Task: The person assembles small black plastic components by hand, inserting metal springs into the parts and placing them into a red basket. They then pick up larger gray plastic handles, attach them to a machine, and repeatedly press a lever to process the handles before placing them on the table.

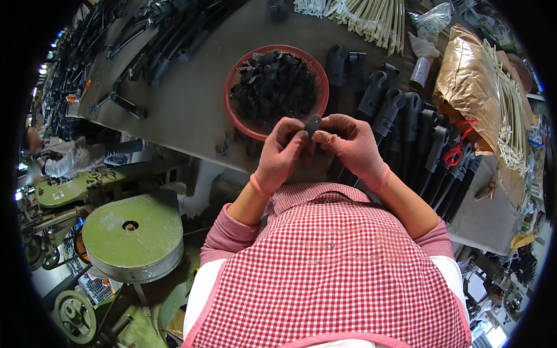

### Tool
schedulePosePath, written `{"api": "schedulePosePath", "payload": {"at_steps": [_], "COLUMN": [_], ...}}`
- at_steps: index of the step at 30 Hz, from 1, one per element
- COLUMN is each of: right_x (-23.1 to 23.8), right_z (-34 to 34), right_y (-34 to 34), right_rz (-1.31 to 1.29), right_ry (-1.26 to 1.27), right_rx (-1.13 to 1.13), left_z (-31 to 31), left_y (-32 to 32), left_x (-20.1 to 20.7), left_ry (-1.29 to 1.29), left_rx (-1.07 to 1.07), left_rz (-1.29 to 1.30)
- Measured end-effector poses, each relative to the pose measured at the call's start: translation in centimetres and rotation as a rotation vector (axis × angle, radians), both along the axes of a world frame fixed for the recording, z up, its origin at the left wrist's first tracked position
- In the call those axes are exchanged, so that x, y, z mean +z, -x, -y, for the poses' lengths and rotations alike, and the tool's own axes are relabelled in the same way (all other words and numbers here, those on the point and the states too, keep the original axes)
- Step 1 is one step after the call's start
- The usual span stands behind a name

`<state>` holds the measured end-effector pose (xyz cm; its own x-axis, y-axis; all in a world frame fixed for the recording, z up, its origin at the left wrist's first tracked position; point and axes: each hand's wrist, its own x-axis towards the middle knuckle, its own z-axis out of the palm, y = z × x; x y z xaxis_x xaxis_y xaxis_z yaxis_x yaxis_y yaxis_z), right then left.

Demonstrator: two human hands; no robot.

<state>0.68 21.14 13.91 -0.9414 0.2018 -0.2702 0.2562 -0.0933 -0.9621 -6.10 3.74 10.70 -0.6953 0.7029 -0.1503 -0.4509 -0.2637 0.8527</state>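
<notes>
Both my hands wear pink gloves and meet in front of a red plastic basket [230,110] on the table. Between them is a small black flat piece with a rounded end and a small hole [313,123]. My left hand [282,152] pinches it from the left with thumb and fingers. From the right, my right hand [355,145] grips the same piece. Many small black curved clips [275,84] fill the basket just beyond my hands. Close to my right hand lie several black tubes with hooked, clamp-like ends [389,110].
Long black tubes [168,46] lie at the far left. A brown paper package [467,81], bundles of pale rods [371,20] and a spray can [420,72] are at the far right. A green machine with a round cover [133,229] stands left of me, below the table edge.
</notes>
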Motion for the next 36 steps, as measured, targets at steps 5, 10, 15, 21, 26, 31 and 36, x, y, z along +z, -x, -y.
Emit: {"api": "schedulePosePath", "payload": {"at_steps": [5, 10, 15, 21, 26, 31, 36], "right_x": [-2.6, -7.3, -12.0, -13.3, -13.7, -13.6, -14.6], "right_z": [0.8, -0.9, -4.2, -3.9, -2.7, -4.4, -3.6], "right_y": [-2.3, -2.1, 4.9, 11.5, 13.3, 10.6, 9.9], "right_rz": [0.12, 0.219, -0.156, 0.113, 0.253, -0.194, 0.074], "right_ry": [0.086, -0.307, -0.995, -1.56, -1.677, -0.857, -0.055], "right_rx": [0.205, 0.382, 0.227, 0.516, 0.738, 0.31, 0.249], "left_z": [2.3, 7.5, 9.3, 7.0, -0.5, -3.4, -0.8], "left_y": [-4.1, -7.2, -6.8, -3.8, 5.1, 8.7, 7.1], "left_x": [-4.0, -10.2, -17.7, -14.7, -11.9, -13.5, -12.8], "left_ry": [0.106, 0.702, 1.156, 1.011, 0.94, 0.722, 0.579], "left_rx": [0.035, 0.034, -0.29, -0.059, 0.106, 0.059, -0.144], "left_rz": [0.11, -0.836, -1.041, -1.129, -1.105, -0.891, -0.613]}}
